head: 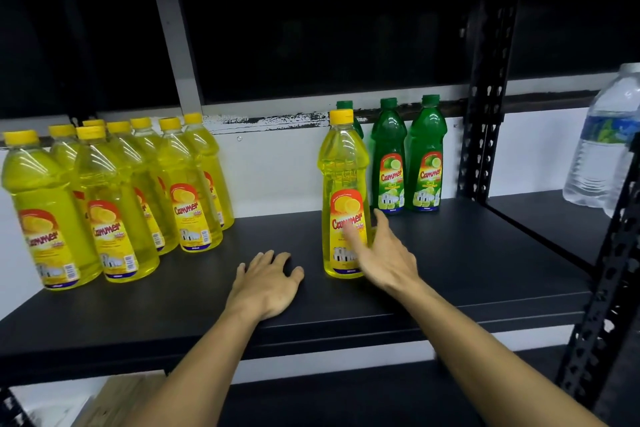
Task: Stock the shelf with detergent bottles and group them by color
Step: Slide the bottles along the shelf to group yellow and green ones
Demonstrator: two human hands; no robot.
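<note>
Several yellow detergent bottles (114, 198) stand grouped at the left of the black shelf (467, 253). One more yellow bottle (343, 177) stands upright alone near the middle. Behind it, at the back wall, stand three green bottles (424, 156), one mostly hidden by the lone yellow bottle. My right hand (384, 253) reaches to the lone yellow bottle's lower right side, fingers spread and straight, touching or nearly touching its label. My left hand (266, 281) rests palm down on the shelf, left of that bottle, fingers relaxed, holding nothing.
A black perforated upright post (485, 107) bounds the shelf bay at the right. Beyond it stands a clear water bottle (602, 139). Another perforated post (602, 305) rises at the front right. A cardboard box (114, 399) shows below the shelf at left.
</note>
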